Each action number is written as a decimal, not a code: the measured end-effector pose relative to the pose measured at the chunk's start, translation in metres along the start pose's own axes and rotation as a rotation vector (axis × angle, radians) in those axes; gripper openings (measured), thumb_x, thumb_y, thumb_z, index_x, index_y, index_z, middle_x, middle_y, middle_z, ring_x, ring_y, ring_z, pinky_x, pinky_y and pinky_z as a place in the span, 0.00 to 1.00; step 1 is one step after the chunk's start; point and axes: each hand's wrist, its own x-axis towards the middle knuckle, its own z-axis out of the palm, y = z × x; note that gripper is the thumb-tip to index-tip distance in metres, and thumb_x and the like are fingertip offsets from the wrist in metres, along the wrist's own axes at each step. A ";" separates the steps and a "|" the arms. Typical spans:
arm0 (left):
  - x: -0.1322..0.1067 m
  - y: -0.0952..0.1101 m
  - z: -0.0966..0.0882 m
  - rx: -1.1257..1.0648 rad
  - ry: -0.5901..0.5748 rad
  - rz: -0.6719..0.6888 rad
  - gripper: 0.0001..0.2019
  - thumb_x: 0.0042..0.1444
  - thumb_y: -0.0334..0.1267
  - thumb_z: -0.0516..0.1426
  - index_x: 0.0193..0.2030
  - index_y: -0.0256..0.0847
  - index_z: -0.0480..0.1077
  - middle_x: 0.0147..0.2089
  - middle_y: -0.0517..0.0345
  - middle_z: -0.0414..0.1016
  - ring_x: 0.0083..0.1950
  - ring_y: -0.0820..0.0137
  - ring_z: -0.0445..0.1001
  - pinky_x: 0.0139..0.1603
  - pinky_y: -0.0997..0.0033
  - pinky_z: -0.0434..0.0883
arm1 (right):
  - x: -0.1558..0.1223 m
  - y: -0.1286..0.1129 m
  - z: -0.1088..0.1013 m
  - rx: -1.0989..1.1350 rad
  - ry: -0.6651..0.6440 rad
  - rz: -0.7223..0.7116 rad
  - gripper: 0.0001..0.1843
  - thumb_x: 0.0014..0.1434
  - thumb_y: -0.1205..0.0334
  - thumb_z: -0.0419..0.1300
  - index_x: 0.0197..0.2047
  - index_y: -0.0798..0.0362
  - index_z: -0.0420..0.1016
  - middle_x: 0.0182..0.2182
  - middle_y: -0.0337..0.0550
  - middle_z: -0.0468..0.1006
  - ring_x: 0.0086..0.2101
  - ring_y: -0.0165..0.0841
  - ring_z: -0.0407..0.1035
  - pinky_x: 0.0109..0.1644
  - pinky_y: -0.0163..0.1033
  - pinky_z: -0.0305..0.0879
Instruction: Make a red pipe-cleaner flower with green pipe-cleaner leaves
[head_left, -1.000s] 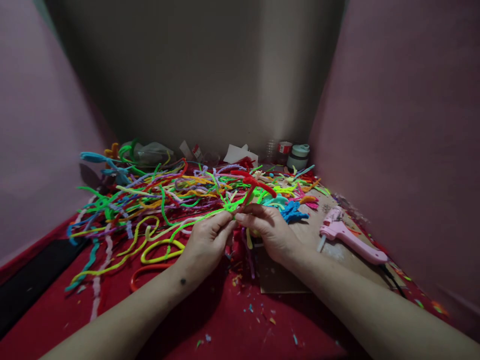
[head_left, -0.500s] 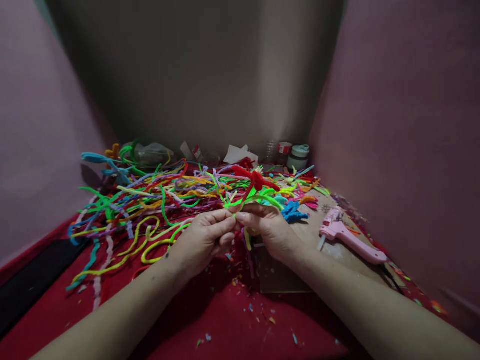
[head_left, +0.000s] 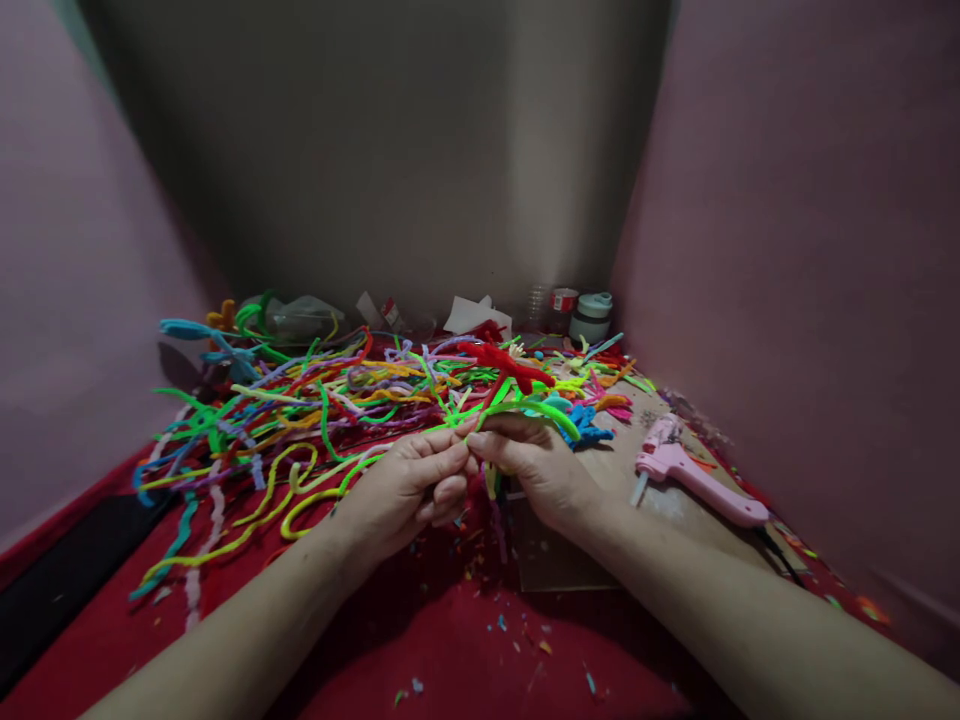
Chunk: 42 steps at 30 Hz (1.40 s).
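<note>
Red cloth stretches between pinkish walls, with a heap of fuzzy strands across its far part. Left hand and right hand meet fingertip to fingertip, both closed in a pinch on the lower end of a red flower. Its stem slants away and rightward from the pinch, putting the bloom nearer the right hand. One green strand crosses that stem, arching sideways beyond the right knuckles.

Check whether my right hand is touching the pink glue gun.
Apart. The head view shows it: a strip of bare cardboard lies between the right hand and the pink glue gun.
</note>
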 end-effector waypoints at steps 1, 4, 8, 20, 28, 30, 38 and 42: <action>0.000 0.001 0.001 0.029 0.009 0.007 0.09 0.55 0.41 0.55 0.31 0.36 0.65 0.14 0.70 0.53 0.14 0.84 0.45 0.16 0.81 0.46 | -0.001 0.001 0.000 -0.009 0.008 -0.010 0.06 0.49 0.59 0.61 0.27 0.51 0.77 0.23 0.36 0.72 0.29 0.29 0.64 0.39 0.36 0.61; -0.001 0.002 0.005 0.143 0.074 0.061 0.10 0.55 0.42 0.54 0.31 0.37 0.65 0.17 0.69 0.56 0.15 0.83 0.49 0.17 0.80 0.48 | -0.002 0.003 -0.001 -0.046 0.022 -0.054 0.07 0.53 0.60 0.58 0.30 0.51 0.77 0.24 0.36 0.72 0.30 0.30 0.65 0.40 0.37 0.60; -0.001 -0.002 0.010 0.438 0.257 0.178 0.09 0.55 0.42 0.54 0.31 0.38 0.66 0.21 0.65 0.63 0.18 0.79 0.57 0.19 0.79 0.55 | -0.002 -0.003 -0.002 -0.179 0.024 -0.112 0.08 0.55 0.60 0.56 0.30 0.50 0.77 0.23 0.36 0.72 0.28 0.30 0.65 0.40 0.37 0.60; -0.003 -0.004 0.012 0.524 0.268 0.212 0.09 0.54 0.39 0.54 0.27 0.38 0.69 0.17 0.62 0.67 0.17 0.76 0.64 0.21 0.78 0.60 | 0.002 0.011 0.002 -0.160 0.119 -0.126 0.04 0.48 0.58 0.63 0.30 0.45 0.76 0.28 0.39 0.74 0.37 0.36 0.67 0.42 0.40 0.62; 0.001 -0.004 -0.009 0.048 -0.059 -0.039 0.07 0.56 0.39 0.54 0.31 0.38 0.66 0.16 0.64 0.65 0.10 0.82 0.56 0.13 0.82 0.56 | -0.007 -0.005 0.005 -0.013 -0.012 -0.058 0.09 0.50 0.56 0.61 0.29 0.52 0.77 0.26 0.38 0.73 0.30 0.30 0.66 0.38 0.36 0.61; 0.001 -0.004 -0.011 -0.026 -0.133 -0.049 0.06 0.55 0.38 0.54 0.31 0.38 0.66 0.16 0.65 0.64 0.10 0.82 0.55 0.12 0.81 0.56 | -0.006 -0.003 0.005 0.067 -0.053 -0.049 0.08 0.50 0.56 0.62 0.29 0.52 0.77 0.26 0.38 0.73 0.29 0.30 0.66 0.38 0.36 0.61; 0.001 -0.003 0.000 0.110 -0.021 0.004 0.07 0.55 0.40 0.55 0.35 0.37 0.67 0.17 0.64 0.66 0.12 0.81 0.59 0.15 0.82 0.57 | -0.007 0.003 0.007 0.112 0.034 -0.053 0.09 0.50 0.57 0.62 0.29 0.55 0.77 0.23 0.37 0.71 0.25 0.27 0.62 0.33 0.34 0.60; 0.000 -0.005 0.010 0.444 0.233 0.203 0.06 0.52 0.38 0.56 0.34 0.38 0.68 0.22 0.63 0.68 0.20 0.77 0.65 0.23 0.79 0.64 | -0.008 0.002 0.005 0.038 0.074 -0.077 0.08 0.52 0.59 0.60 0.34 0.53 0.76 0.25 0.37 0.73 0.26 0.27 0.63 0.32 0.33 0.59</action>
